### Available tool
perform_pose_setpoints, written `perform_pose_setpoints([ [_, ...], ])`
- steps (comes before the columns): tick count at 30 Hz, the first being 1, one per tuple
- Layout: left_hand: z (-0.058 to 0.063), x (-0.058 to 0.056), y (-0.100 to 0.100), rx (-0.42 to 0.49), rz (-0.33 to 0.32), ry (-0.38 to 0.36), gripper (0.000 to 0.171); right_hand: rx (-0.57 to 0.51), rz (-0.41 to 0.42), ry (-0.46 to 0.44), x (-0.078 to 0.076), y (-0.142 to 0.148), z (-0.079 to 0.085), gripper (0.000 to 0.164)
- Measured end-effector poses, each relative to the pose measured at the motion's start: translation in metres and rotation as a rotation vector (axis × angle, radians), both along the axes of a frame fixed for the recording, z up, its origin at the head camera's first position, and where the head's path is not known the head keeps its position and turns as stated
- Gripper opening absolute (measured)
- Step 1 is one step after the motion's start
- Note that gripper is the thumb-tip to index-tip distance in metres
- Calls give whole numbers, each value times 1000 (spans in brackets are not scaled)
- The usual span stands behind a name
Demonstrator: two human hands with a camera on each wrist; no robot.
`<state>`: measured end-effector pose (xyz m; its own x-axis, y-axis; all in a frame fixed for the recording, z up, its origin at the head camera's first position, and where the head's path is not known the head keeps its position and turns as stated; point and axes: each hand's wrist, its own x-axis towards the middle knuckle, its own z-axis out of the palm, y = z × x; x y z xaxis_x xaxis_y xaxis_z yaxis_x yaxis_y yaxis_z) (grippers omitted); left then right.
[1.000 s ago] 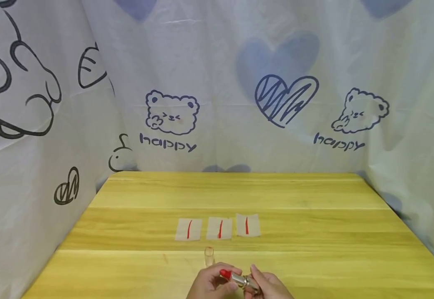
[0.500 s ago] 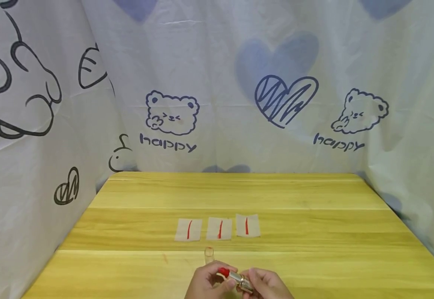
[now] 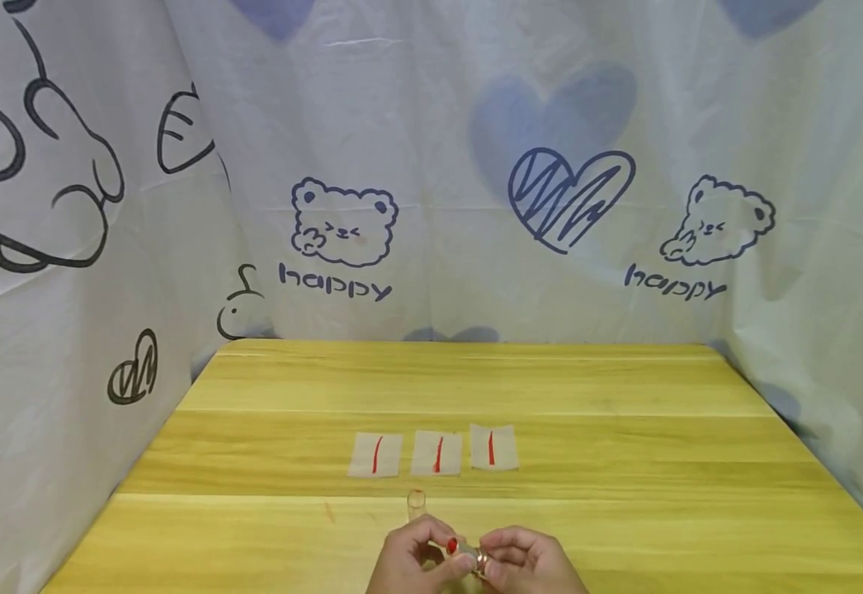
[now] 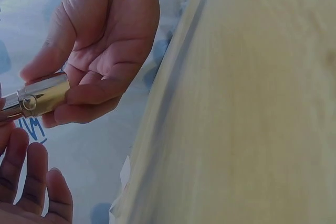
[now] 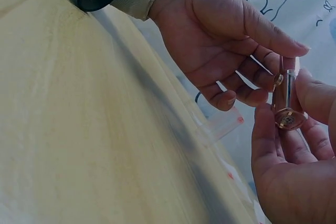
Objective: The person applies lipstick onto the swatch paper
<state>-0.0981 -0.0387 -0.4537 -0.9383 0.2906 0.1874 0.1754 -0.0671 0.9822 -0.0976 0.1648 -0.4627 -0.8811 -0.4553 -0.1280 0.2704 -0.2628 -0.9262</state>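
In front of me, both hands hold a gold-and-silver lipstick [image 3: 467, 551], its red tip pointing up and to the left. My left hand [image 3: 415, 558] pinches the silver upper part between thumb and fingers. My right hand [image 3: 528, 563] grips the base, its thumb and fingers curled around the gold tube [image 4: 51, 97] in the left wrist view. The base's round end [image 5: 287, 120] faces the camera in the right wrist view. Just beyond my left hand stands a clear cap [image 3: 416, 502] with a reddish trace at its top, its lower part hidden by the fingers.
Beyond the cap, three pale paper squares lie in a row: a left one [image 3: 375, 455], a middle one [image 3: 436, 454] and a right one [image 3: 494, 447], each bearing a red stroke. An orange smear [image 3: 329, 513] marks the wooden table [image 3: 624, 462]. White printed curtains [image 3: 431, 165] surround it.
My right hand's fingers have shifted around the lipstick's base, and the lipstick now looks shorter, with less red showing. The left hand keeps its hold; cap and paper squares stay put.
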Motion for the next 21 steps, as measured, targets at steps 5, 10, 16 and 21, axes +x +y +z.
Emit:
perform_pose_setpoints([
  [5, -1, 0, 1, 16, 3, 13, 25, 8, -17, 19, 1, 1, 1, 22],
  [10, -2, 0, 0, 19, -27, -17, 20, 21, -14, 50, 1, 1, 1, 19],
  [16, -4, -3, -2, 48, -120, 42, 24, -35, 49, 60, 0, 1, -3, 14],
  [21, -7, -5, -4, 43, -123, 115, 22, -39, 61, 88, 0, 1, -4, 14],
])
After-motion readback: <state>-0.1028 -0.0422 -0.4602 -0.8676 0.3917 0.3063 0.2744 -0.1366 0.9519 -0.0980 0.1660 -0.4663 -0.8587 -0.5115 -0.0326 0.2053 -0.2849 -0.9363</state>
